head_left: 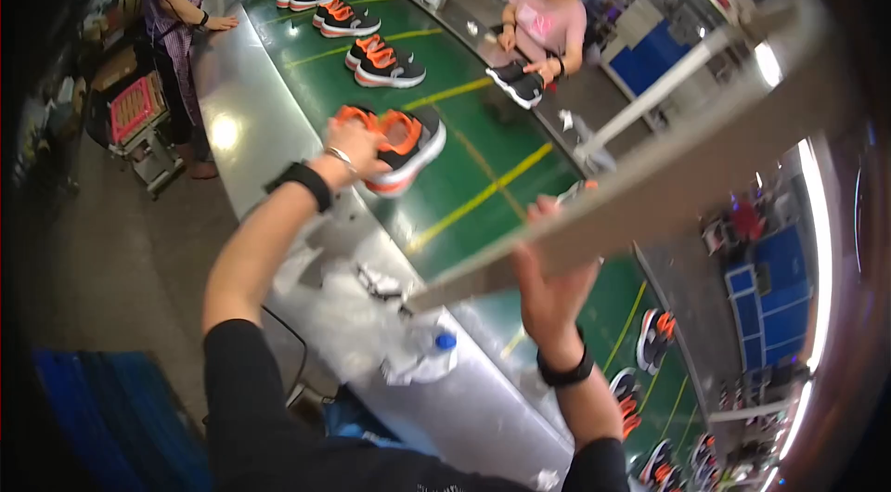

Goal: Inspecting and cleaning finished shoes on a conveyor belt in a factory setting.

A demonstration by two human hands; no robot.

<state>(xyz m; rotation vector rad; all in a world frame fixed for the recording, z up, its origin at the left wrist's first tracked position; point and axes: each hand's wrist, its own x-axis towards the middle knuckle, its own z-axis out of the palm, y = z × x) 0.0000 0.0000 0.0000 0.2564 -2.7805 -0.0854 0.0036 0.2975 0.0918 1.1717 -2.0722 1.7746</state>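
Note:
My left hand [356, 148] is closed on the near edge of a pair of black sneakers [418, 141] with orange lining and white-and-orange soles, on the green conveyor belt [483, 186]. A black band and a bracelet circle that wrist. Further right, my right hand [557, 297] is raised behind a grey slanting bar [631, 186], which covers most of its fingers. By its fingertips a bit of an orange-and-white shoe [580, 189] shows past the bar. Whether the right hand grips that shoe is hidden.
More sneakers [385, 62] line the belt. A metal ledge [492, 390] edges it, bearing clear plastic wrap [357, 325] and a blue cap [445, 341]. Across, a person in pink [549, 19] holds black shoes [516, 84]. A person in purple [176, 0] stands far left.

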